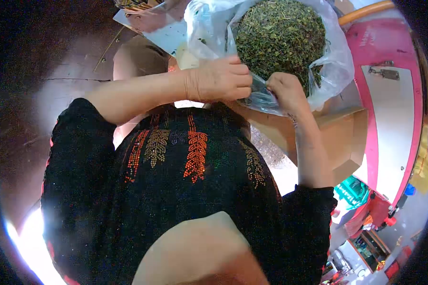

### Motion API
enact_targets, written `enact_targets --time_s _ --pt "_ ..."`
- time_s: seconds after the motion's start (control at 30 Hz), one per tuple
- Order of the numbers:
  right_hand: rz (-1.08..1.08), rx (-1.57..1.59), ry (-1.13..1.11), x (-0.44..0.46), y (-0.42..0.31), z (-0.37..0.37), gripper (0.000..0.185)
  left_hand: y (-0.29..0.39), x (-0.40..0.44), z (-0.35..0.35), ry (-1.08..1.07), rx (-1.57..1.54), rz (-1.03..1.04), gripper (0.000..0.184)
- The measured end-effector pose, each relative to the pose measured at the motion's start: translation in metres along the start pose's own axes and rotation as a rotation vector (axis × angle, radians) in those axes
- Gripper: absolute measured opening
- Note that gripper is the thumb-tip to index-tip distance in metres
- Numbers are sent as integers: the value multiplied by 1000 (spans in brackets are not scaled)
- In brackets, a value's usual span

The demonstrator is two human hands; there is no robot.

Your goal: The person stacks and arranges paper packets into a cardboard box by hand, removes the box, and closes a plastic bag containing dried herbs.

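A clear plastic bag (340,71) stands wide at the top centre, filled with dried green leaves (280,38). My left hand (223,78) is at the bag's near left side, fingers curled in on its edge. To its right, my right hand (286,91) is pinched on the near edge of the same bag, and a stretch of plastic runs taut between the two hands. Both sets of fingertips are partly hidden. Under the bag is an open cardboard box (345,137), its near side and flap showing.
A pink-and-white panel (394,137) with a small metal piece (385,72) stands on the right. A basket (140,4) sits at the top left, above a pale board (152,31). Farther off at the lower right are a green bag (352,192) and assorted items.
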State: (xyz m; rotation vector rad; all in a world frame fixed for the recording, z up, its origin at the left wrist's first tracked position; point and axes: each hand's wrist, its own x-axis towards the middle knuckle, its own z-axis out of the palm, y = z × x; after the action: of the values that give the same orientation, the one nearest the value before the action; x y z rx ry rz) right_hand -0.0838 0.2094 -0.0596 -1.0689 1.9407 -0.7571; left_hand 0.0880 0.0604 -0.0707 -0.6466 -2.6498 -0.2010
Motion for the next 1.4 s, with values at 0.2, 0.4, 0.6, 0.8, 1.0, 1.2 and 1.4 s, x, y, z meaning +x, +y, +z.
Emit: enact_targets --time_s 0.2,0.4,0.6,0.8,1.0,1.2,1.4 --pt "-39 -536 124 -11 -22 16 20 3 4 -13 147 -84 117 21" --pt "-186 -538 -146 -12 -30 14 17 5 12 -20 239 -117 132 22" --pt "-162 -389 -194 -10 -22 -1 16 -9 17 -18 182 -169 60 25" --pt "-437 -67 97 -26 -42 -6 15 -11 20 -20 163 -116 65 24" --pt "-336 -597 178 -27 -37 -14 17 -11 23 -21 192 -51 109 21" --pt "-171 -469 -182 -29 -58 -7 19 -1 37 -34 129 -81 180 15" --pt "-550 -120 288 -7 -105 -12 57 12 47 -31 89 -151 293 12"
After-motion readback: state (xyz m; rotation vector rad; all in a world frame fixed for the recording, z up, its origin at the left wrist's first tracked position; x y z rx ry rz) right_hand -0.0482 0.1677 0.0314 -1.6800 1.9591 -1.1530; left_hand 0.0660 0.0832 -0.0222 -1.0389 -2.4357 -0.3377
